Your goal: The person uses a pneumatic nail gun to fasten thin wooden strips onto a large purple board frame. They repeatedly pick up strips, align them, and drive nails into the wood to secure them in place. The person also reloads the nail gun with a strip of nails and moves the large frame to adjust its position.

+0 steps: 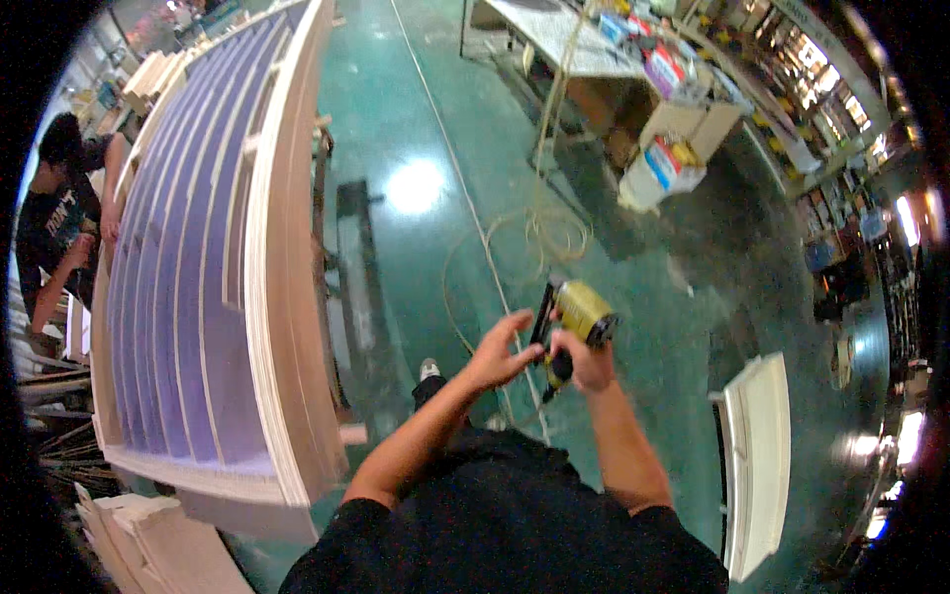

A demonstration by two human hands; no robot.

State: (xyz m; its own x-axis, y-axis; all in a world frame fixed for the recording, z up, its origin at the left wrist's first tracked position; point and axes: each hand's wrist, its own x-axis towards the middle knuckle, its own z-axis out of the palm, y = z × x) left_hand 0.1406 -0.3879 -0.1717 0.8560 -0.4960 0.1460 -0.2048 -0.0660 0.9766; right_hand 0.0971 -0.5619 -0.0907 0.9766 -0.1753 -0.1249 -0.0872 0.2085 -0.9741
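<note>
A yellow-green and black nail gun (586, 311) is held in front of my body, above the floor. My right hand (591, 365) is wrapped round its handle. My left hand (502, 356) is beside the gun's black magazine, with thumb and fingers spread apart; its fingertips come close to the magazine, and I cannot tell whether they touch it. A pale air hose (534, 233) lies in loose coils on the floor beyond the gun.
To my left stands a long wooden frame (259, 327) with purple panels and slats; a person (74, 213) in dark clothes works at its far side. Ahead is a cluttered table (559, 45), with a white bucket (661, 176) beside it. A pale panel (760, 465) is at right.
</note>
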